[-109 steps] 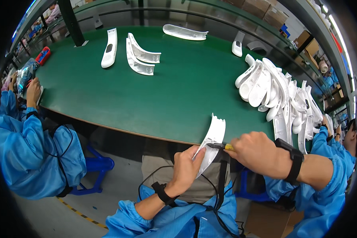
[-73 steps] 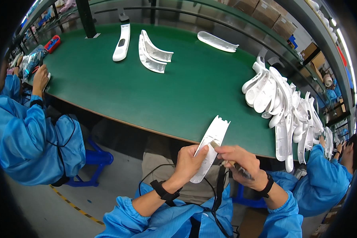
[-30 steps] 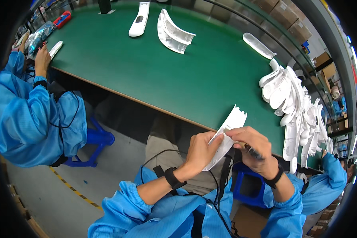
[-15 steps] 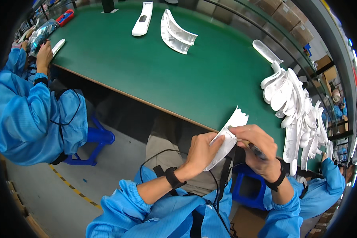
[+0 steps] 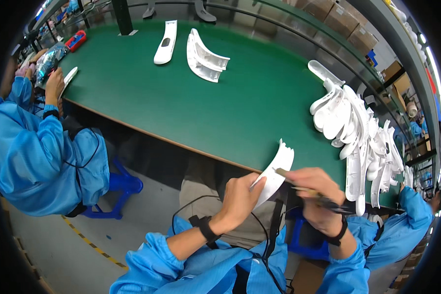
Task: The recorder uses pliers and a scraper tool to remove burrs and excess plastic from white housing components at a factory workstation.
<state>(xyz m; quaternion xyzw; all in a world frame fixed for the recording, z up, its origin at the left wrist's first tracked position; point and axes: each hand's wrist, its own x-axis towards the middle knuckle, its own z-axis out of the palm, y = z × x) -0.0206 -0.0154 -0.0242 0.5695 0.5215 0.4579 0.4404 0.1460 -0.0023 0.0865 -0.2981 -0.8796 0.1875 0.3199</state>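
My left hand is closed around the lower part of a curved white plastic shell, its thumb pressed against the shell. The toothed upper end of the shell points up and away, over the table's near edge. Beside it on the right, my right hand grips a slim tool with a dark handle, which sticks out behind the fist toward the right. Motion smears that hand, so the tool's exact kind cannot be made out. Whether its tip touches the shell is unclear.
On the green table lie a white cover with a dark oval slot and nested curved shells. A heap of white shells covers the right side. At left sits a co-worker in blue; another person's blue sleeve shows at right.
My right hand has drawn slightly away from the shell with the tool, which swung outward. The shell and left hand shifted slightly left. The table's items appear lower as the view tilted.
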